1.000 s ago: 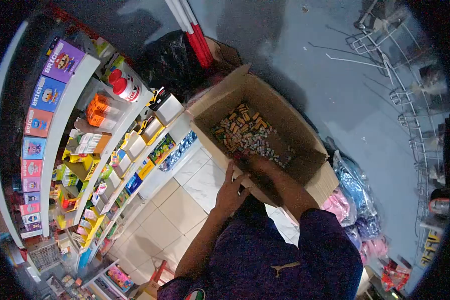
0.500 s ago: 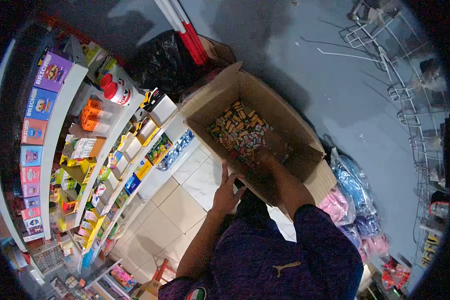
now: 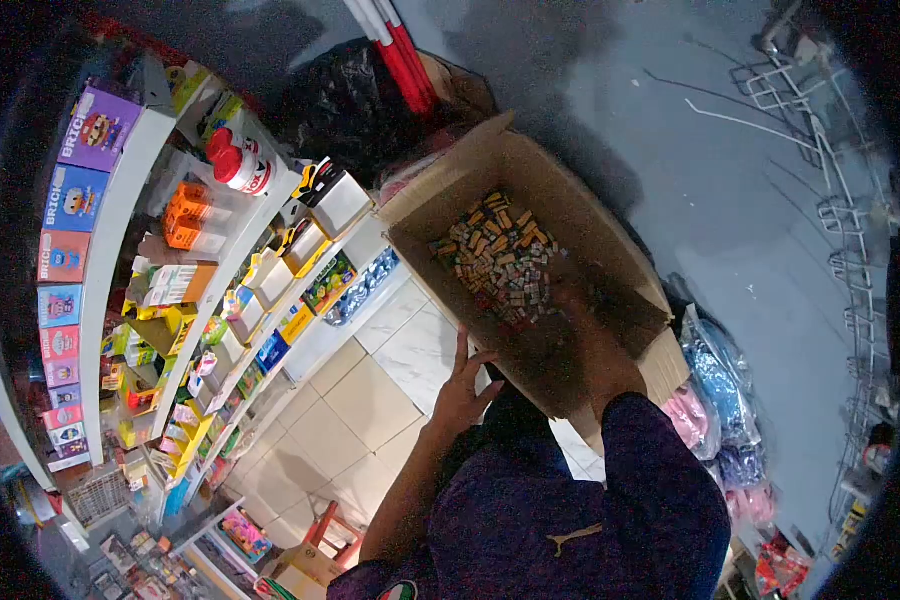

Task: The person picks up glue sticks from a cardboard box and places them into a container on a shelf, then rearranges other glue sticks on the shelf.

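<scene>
Bracing the cardboard box [image 3: 610, 300] with your spread, empty left hand [image 3: 462, 392], you dig among small packets [image 3: 495, 258]; right hand's [image 3: 570, 298] grip unclear; next, close on one.

**Box open above, hemmed in at the sides**

The cardboard box [image 3: 570, 215] is open at the top, small packets [image 3: 498, 258] covering its floor. Shelves [image 3: 270, 270] crowd nine o'clock, a black bag [image 3: 345, 100] eleven, plastic bags [image 3: 715, 385] four. Bare floor tiles [image 3: 355, 420] lie at seven.
</scene>
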A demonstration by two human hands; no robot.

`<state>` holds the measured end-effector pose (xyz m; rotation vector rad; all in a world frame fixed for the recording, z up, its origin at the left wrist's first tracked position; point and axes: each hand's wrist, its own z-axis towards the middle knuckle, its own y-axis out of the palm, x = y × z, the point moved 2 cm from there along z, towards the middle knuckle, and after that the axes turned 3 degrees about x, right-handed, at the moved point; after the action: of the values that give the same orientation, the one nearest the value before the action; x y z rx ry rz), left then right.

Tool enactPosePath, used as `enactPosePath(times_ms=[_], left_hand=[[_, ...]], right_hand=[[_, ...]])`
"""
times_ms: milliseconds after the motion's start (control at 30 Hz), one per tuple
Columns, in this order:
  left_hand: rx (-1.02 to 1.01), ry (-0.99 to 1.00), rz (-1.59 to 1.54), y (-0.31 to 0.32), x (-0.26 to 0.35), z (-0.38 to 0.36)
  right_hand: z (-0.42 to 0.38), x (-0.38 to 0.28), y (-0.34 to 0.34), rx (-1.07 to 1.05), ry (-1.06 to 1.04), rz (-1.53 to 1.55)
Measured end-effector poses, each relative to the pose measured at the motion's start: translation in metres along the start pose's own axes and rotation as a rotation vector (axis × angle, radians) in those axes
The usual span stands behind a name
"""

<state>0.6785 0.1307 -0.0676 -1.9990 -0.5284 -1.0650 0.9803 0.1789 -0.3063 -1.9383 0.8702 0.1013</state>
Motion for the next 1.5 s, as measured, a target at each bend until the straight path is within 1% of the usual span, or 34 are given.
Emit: enactPosePath(times_ms=[100, 200, 300, 533, 600, 733, 900, 1000, 1100, 1200, 1267, 1300, 1367, 1433, 1500], left_hand=[[-0.026, -0.080, 0.003, -0.002, 0.005, 0.000], [-0.012, -0.042, -0.011, -0.001, 0.002, 0.001], [-0.030, -0.067, 0.027, -0.003, 0.005, 0.002], [-0.022, -0.065, -0.015, -0.005, 0.010, 0.003], [-0.007, -0.030, 0.015, -0.004, 0.007, 0.004], [-0.014, -0.055, -0.025, -0.001, 0.001, 0.003], [-0.035, -0.074, 0.005, -0.002, 0.004, 0.004], [0.003, -0.021, 0.003, 0.000, 0.000, 0.002], [-0.007, -0.041, -0.013, 0.000, -0.001, 0.000], [0.022, -0.002, -0.035, 0.002, -0.004, -0.001], [0.039, 0.038, -0.032, 0.002, -0.004, -0.001], [0.045, 0.059, -0.030, 0.001, -0.003, 0.000], [0.031, 0.050, -0.002, -0.002, 0.002, 0.002], [0.022, 0.044, -0.008, 0.000, 0.001, 0.004], [0.019, 0.038, -0.045, 0.002, -0.001, 0.005]], right_hand=[[0.002, -0.024, 0.023, -0.091, -0.102, -0.024], [-0.002, -0.050, 0.049, -0.161, -0.196, -0.040], [-0.005, -0.070, 0.072, -0.179, -0.256, -0.055], [-0.003, -0.099, 0.111, -0.185, -0.333, -0.088], [-0.001, -0.101, 0.114, -0.185, -0.341, -0.093], [-0.001, -0.097, 0.118, -0.186, -0.346, -0.103], [-0.001, -0.086, 0.117, -0.199, -0.342, -0.119], [0.003, -0.080, 0.113, -0.210, -0.340, -0.115], [0.016, -0.078, 0.105, -0.235, -0.339, -0.086], [0.037, -0.072, 0.094, -0.267, -0.319, 0.014], [0.042, -0.057, 0.090, -0.270, -0.159, 0.240], [0.035, -0.050, 0.086, -0.271, -0.008, 0.369], [0.028, -0.035, 0.097, -0.120, -0.372, 0.287], [0.019, -0.041, 0.094, -0.103, -0.487, 0.237], [0.002, -0.073, 0.079, -0.222, -0.353, 0.231]])
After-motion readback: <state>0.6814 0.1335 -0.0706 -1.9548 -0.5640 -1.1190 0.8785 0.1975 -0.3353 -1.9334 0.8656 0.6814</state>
